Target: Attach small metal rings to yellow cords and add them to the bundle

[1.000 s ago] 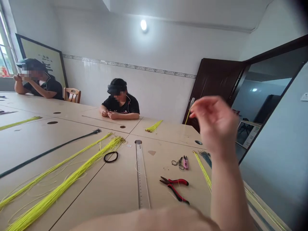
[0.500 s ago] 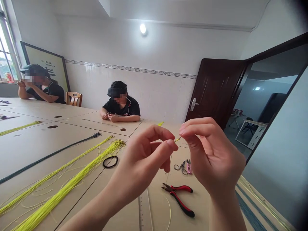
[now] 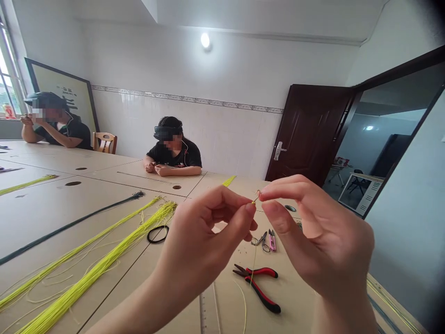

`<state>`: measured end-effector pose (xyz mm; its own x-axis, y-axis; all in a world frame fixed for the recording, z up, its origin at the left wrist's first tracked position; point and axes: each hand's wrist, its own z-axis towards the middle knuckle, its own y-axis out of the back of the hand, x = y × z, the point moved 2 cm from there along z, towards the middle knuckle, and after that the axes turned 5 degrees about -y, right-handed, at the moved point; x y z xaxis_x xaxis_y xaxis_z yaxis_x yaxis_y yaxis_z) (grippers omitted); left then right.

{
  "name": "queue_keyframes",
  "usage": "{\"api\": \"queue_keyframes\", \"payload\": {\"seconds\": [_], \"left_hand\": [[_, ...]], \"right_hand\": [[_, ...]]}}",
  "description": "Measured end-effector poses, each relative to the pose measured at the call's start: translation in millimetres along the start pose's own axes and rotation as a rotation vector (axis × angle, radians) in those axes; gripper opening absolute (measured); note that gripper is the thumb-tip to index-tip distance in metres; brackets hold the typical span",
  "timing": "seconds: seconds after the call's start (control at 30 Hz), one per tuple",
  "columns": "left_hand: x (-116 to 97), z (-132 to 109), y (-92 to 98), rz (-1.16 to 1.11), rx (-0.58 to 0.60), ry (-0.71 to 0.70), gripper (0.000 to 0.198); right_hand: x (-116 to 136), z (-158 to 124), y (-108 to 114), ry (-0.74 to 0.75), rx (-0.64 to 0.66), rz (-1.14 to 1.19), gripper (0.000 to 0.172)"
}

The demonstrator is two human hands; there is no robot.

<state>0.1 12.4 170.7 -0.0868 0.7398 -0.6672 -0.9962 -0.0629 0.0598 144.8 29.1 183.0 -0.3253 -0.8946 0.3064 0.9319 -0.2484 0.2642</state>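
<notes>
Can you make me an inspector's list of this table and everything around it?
surface: pale tan table with round holes.
job's things: left hand and right hand hold a short yellow-green cord up between their fingers; yellow-green cord bundles lie on the table.
clutter: red-and-black pliers, small scissors, pink snips, steel ruler, black loop.
grippers: both hands pinching.
cables: nothing seen.
surroundings: two seated people, open dark door.
</notes>
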Motion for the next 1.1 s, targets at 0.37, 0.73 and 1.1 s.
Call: {"api": "queue_keyframes", "payload": {"seconds": [0.37, 0.73, 1.1], "left_hand": [[-7.8, -7.9, -4.1, 0.519, -0.010, -0.266, 0.010], [-5.0, -2.4, -2.2, -0.006, 0.182, 0.068, 0.016], [-8.0, -2.0, 2.4, -0.242, 0.186, 0.210, 0.015]], "right_hand": [[-1.2, -1.0, 6.5, -0.012, 0.142, -0.179, 0.004], [-0.7, -1.2, 9.2, 0.075, 0.241, -0.126, 0.008], [0.2, -2.7, 8.2, -0.004, 0.159, 0.048, 0.009]]}}
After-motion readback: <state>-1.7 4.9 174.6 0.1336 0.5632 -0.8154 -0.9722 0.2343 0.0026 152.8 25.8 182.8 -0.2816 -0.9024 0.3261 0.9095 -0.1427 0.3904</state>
